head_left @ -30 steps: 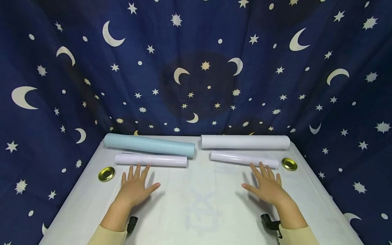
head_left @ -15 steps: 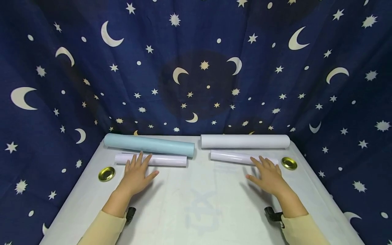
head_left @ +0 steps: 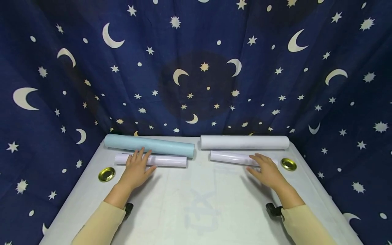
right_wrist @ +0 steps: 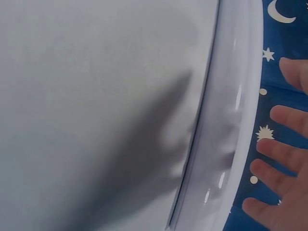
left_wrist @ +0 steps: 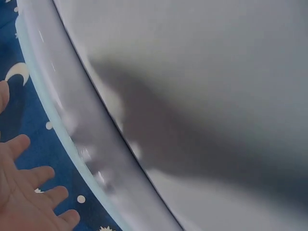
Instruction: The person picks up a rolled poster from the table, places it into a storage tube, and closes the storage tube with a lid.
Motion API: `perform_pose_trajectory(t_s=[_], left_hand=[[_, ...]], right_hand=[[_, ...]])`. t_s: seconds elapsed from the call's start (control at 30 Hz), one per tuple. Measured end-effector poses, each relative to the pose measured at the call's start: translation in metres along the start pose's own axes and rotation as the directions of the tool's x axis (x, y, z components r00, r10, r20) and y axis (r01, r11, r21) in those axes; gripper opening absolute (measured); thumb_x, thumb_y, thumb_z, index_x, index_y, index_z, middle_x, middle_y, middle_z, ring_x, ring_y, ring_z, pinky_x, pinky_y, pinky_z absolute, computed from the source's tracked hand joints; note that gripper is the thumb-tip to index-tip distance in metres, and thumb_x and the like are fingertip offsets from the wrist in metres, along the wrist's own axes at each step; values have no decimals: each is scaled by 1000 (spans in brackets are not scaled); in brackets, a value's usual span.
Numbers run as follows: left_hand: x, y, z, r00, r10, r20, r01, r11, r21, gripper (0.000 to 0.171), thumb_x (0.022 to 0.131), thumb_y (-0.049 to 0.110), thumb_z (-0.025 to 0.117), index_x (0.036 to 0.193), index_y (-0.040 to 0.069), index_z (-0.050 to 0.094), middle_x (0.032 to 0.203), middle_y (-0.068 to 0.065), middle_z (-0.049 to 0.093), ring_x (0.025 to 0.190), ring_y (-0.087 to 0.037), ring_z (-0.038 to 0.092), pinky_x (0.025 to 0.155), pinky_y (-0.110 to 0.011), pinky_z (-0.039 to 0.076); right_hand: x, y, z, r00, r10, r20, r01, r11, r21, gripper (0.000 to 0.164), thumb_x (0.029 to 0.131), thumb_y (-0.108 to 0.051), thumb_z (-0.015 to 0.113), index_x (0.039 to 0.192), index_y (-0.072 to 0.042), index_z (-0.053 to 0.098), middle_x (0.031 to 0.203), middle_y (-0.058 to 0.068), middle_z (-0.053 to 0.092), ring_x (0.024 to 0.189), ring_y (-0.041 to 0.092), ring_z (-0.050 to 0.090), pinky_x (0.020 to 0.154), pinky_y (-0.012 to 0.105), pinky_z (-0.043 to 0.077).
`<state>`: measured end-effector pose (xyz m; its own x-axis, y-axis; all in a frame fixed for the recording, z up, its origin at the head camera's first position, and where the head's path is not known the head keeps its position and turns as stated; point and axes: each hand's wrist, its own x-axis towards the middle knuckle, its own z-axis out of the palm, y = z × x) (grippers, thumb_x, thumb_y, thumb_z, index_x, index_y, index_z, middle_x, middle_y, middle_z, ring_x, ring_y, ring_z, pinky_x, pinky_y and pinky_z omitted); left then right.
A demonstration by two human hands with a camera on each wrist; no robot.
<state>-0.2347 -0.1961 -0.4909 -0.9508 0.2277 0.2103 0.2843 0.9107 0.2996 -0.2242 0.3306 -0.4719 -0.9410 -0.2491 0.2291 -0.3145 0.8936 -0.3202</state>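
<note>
My left hand [head_left: 136,172] hovers above the glossy pale lilac roll [head_left: 169,161] on the left, fingers spread and overlapping it in the head view. In the left wrist view the left hand [left_wrist: 29,192] holds nothing, and its finger shadows fall on the lilac roll [left_wrist: 82,115]. On the right, my right hand [head_left: 269,173] is over the end of a second glossy pale roll [head_left: 229,157], fingers slightly bent and apart. The right wrist view has the right hand [right_wrist: 284,178] with nothing in it, beside that pale roll [right_wrist: 224,96].
Behind the left roll lies a thicker light blue roll [head_left: 153,145]; a thick white roll [head_left: 245,142] lies at the back right. Two gold-coloured round lids or dishes [head_left: 106,174] sit at the outer sides. A star-patterned blue curtain [head_left: 196,95] encloses the white table [head_left: 199,190].
Both hands have moved forward over the thin rolls, the left more than the right. The right fingers have bent a little. The rolls and gold pieces stay where they were.
</note>
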Motion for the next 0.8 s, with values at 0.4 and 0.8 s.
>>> perform_pose_trajectory(t_s=[0.4,0.8], left_hand=[[26,-15,-5,997,71,-28,-72,997,-23,66,100,42,57,153,9,37,158,-26,28,146,-49,19,116,-64,11],[52,-27,-5,999,37,39,-37,999,16,67,101,44,55,154,9,35,158,-25,29,145,-50,22,117,-64,11]], right_hand=[[18,12,8,998,-48,-37,49,999,21,53,92,-26,72,134,3,58,134,30,54,123,52,48,104,64,35],[26,31,13,1000,-30,7,31,999,-34,48,92,-27,72,131,-2,61,128,23,60,120,47,52,101,63,40]])
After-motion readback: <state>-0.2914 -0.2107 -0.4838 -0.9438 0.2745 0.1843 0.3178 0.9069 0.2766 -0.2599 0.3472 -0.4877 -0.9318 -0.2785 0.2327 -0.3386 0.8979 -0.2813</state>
